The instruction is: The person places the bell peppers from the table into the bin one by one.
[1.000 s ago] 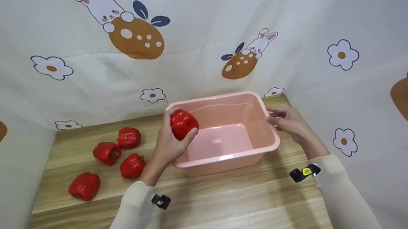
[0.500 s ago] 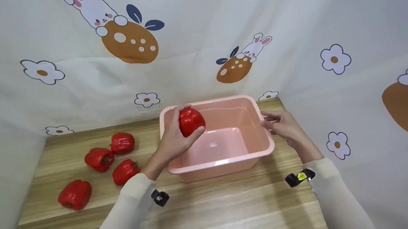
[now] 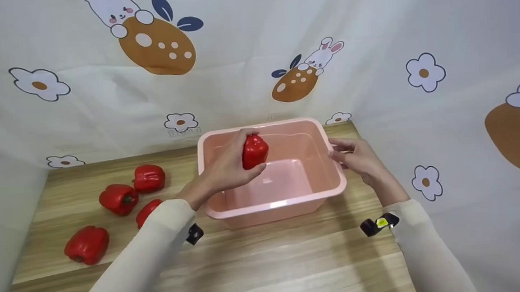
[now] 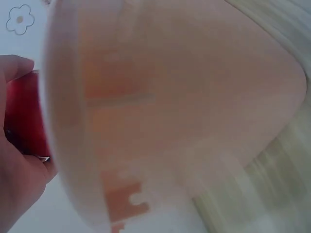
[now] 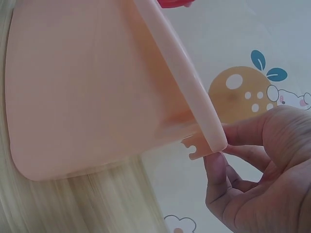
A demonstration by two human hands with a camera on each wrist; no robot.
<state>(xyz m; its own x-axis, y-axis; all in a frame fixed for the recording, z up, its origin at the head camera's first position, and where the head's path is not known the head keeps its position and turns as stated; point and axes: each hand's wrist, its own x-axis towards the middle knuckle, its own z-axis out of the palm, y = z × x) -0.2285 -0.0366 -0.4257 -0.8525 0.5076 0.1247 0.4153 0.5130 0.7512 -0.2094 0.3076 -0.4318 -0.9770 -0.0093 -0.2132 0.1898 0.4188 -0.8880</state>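
My left hand [image 3: 232, 165] grips a red bell pepper [image 3: 256, 151] over the left part of a pink plastic basin [image 3: 276, 204]. In the left wrist view the basin's rim [image 4: 65, 116] hides part of that pepper [image 4: 25, 114]. At the basin's right side, my right hand [image 3: 355, 156] pinches the rim between thumb and fingers. The right wrist view shows this pinch on the rim [image 5: 187, 82] close up, the right hand [image 5: 262, 165] next to a small notched tab. Inside, the visible basin floor is bare.
Several more red bell peppers lie on the wooden table [image 3: 267, 263] at the left, including one near the front [image 3: 87, 245] and one at the back [image 3: 149, 178]. My left sleeve [image 3: 144, 248] partly covers another pepper [image 3: 147, 212]. A printed curtain [image 3: 238, 88] surrounds the table.
My left hand has carried the pepper rightward, from the basin's left rim to farther over its inside. The right hand keeps its pinch on the rim. The head view has shifted slightly.
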